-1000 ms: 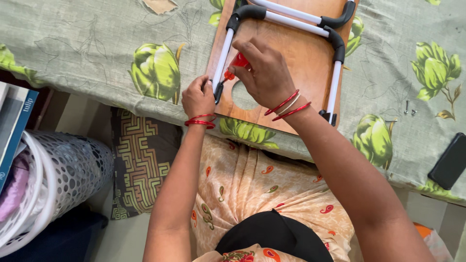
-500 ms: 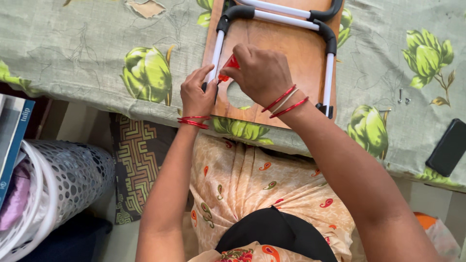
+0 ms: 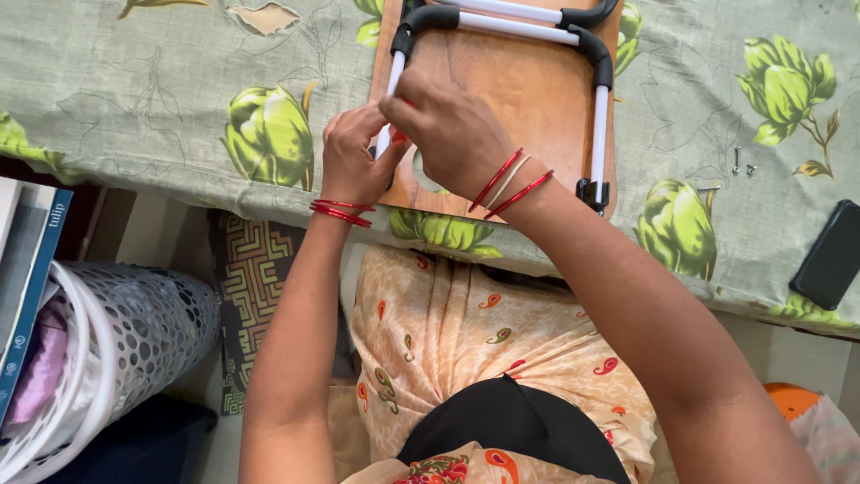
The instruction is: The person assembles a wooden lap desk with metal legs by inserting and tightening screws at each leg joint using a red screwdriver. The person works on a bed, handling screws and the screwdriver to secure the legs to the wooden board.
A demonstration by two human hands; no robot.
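Hands (image 3: 408, 139) both pinched on red screwdriver (image 3: 398, 138) at white leg (image 3: 387, 90); screws (image 3: 743, 164), phone (image 3: 827, 255) w/ clear gap rightward

The board (image 3: 528, 99) looks like smooth varnished wood with a slight sheen, its leg tubes (image 3: 599, 125) glossy white, probably metal, with matt black plastic elbows (image 3: 591, 47). Underneath, a soft matt printed cloth (image 3: 143, 99). Shiny red bangles (image 3: 511, 184), perforated white plastic basket (image 3: 134, 314).

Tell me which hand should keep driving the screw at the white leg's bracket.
Right, probably. The right hand already grips the red screwdriver over the wooden board, while the left hand pinches the white leg at its lower end, steadying it.
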